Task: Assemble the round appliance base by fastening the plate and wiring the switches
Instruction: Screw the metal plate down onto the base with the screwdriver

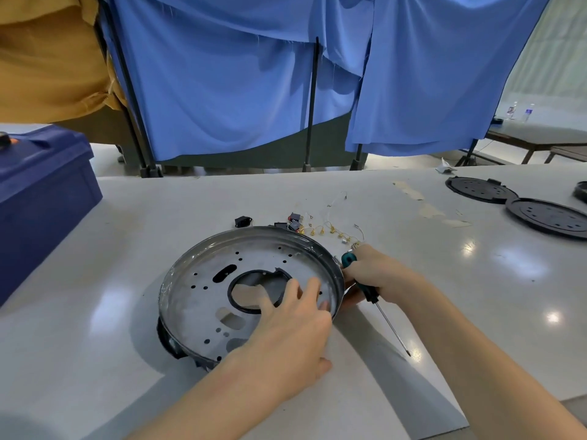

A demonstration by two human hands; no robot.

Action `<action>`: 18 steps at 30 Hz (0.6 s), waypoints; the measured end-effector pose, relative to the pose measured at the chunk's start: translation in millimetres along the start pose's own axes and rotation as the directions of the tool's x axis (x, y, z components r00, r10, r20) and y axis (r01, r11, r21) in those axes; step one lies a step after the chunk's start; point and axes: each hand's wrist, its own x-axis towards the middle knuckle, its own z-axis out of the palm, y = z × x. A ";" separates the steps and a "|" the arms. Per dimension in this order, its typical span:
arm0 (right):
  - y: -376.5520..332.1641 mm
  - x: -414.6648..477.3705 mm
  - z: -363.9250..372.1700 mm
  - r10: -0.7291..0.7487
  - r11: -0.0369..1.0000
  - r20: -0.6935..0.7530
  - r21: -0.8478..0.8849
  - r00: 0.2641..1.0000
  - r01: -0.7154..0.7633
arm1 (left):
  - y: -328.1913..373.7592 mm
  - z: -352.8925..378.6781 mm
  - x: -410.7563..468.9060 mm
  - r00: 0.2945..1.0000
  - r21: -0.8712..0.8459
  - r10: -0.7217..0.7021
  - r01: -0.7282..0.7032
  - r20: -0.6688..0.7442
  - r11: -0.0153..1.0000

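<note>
I am steadying the round base [263,230], which is lying open side up on the counter [476,281] right in front of me, with the perforated metal plate [200,296] seated inside it. My left hand [292,331] is reaching in over the near rim, its fingers [297,289] stretched out and pressing flat on the plate beside the black-ringed centre opening; they are gripping nothing.

My right hand [379,274] is curling round the screwdriver [370,293] and sitting against the right rim of the base. The tool's long axis is running from the green handle end by the rim back towards me and to the right, so the tip is pointing away from the plate. I judge I am going to have to swing the shaft round and stand it over a screw hole, and the right hand is the nearer one for the holes on that side.

The switches [293,218] and the wires [330,231] with their brass terminals are lying just beyond the far rim, not yet fitted.
</note>
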 end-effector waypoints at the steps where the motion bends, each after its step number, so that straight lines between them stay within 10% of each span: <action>1: 0.8 0.8 0.0 0.012 0.999 0.007 0.032 1.000 -0.012 | -0.1 1.6 0.4 1.000 -0.008 -0.010 0.010 -0.001 1.000; 9: 1.7 -13.7 -5.3 0.015 0.971 0.137 0.235 0.990 -0.047 | -14.0 7.8 1.4 1.000 -0.056 0.008 -0.009 -0.007 0.998; 18: -1.0 -9.9 -19.6 -0.064 0.998 0.022 0.029 0.998 0.063 | -40.0 3.8 -2.4 0.997 -0.143 0.072 -0.066 0.040 0.988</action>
